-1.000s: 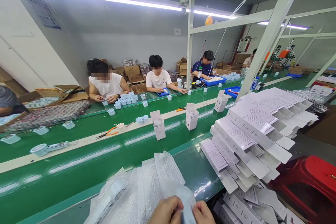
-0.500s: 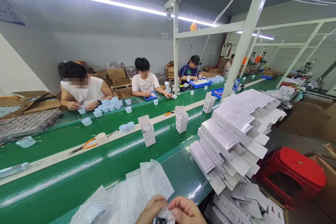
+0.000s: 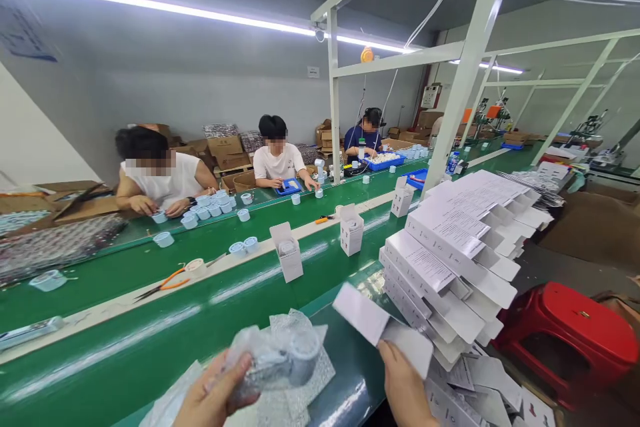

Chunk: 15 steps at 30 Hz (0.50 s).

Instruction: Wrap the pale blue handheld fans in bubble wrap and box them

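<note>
My left hand [image 3: 213, 397] grips a pale round item wrapped in bubble wrap [image 3: 277, 357], raised just above the near edge of the green belt. My right hand [image 3: 405, 390] holds a flat white carton [image 3: 383, 327] by its lower edge, beside the tall slanted stack of flat white cartons [image 3: 450, 267]. More bubble-wrap bags [image 3: 173, 400] lie under my left hand at the bottom of the view.
Green conveyor belt [image 3: 150, 340] runs left to right with standing white boxes [image 3: 287, 260], blue cups [image 3: 243, 247], orange pliers [image 3: 163, 283]. Three people sit across it. White frame post [image 3: 463, 73] rises behind the stack. Red stool [image 3: 570, 333] at right.
My hands, together at the bottom, have parted. The left lifted the wrapped item; the right moved to the stack and now holds a flat carton. The view has shifted slightly.
</note>
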### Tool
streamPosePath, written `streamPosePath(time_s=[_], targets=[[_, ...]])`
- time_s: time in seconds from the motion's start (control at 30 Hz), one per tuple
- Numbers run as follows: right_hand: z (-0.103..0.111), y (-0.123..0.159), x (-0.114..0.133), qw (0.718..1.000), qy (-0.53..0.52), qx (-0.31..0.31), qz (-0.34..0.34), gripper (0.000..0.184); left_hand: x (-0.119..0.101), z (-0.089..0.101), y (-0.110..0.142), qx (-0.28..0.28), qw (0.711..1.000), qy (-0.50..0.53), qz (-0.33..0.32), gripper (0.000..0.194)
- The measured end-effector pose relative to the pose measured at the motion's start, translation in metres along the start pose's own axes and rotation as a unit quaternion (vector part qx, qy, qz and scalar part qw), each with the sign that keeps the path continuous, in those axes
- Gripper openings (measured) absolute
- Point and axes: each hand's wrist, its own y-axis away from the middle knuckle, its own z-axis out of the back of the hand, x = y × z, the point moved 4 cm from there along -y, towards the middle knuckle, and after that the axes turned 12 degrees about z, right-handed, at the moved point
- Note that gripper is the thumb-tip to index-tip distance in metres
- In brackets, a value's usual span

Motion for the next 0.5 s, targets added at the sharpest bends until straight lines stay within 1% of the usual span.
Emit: streamPosePath(time_s=[0.03,0.07,0.13,0.2,0.27,0.3,0.33,0.37,0.4,0.43,0.47,0.5], targets=[[0.004,-0.009,0.017,0.995,0.051,0.055,0.072,0.045,-0.009,0.000,0.001,-0.002,1.000,0.030,-0.003,0.063],[0.007,-0.020,0.033,0.981,0.091,0.101,0.142,0.044,-0.016,-0.002,0.001,0.000,0.998,0.060,-0.009,0.064],[0.013,-0.046,0.058,0.956,0.102,0.137,0.238,0.034,-0.027,-0.015,0.000,0.019,0.994,0.107,-0.028,0.064],[0.014,-0.069,0.078,0.932,0.073,0.153,0.321,0.027,-0.033,-0.032,-0.006,0.062,0.991,0.113,-0.045,0.061],[0.010,-0.084,0.090,0.905,0.041,0.165,0.391,0.022,-0.037,-0.043,-0.014,0.099,0.991,0.064,-0.069,0.055],[0.008,-0.087,0.093,0.895,0.025,0.165,0.414,0.020,-0.040,-0.044,-0.018,0.106,0.990,0.017,-0.087,0.049],[0.005,-0.089,0.094,0.889,0.010,0.160,0.428,0.018,-0.044,-0.042,-0.021,0.104,0.987,-0.047,-0.113,0.041],[0.003,-0.088,0.094,0.889,-0.005,0.151,0.432,0.016,-0.049,-0.039,-0.023,0.095,0.977,-0.124,-0.145,0.032],[0.000,-0.087,0.094,0.892,-0.018,0.139,0.430,0.015,-0.054,-0.037,-0.022,0.083,0.957,-0.211,-0.182,0.024],[-0.003,-0.085,0.093,0.896,-0.029,0.125,0.424,0.015,-0.058,-0.038,-0.020,0.072,0.924,-0.301,-0.223,0.017],[-0.008,-0.082,0.093,0.902,-0.039,0.112,0.414,0.018,-0.061,-0.041,-0.015,0.064,0.881,-0.390,-0.261,0.012],[-0.012,-0.079,0.093,0.909,-0.050,0.100,0.402,0.021,-0.062,-0.049,-0.010,0.057,0.830,-0.474,-0.289,0.012]])
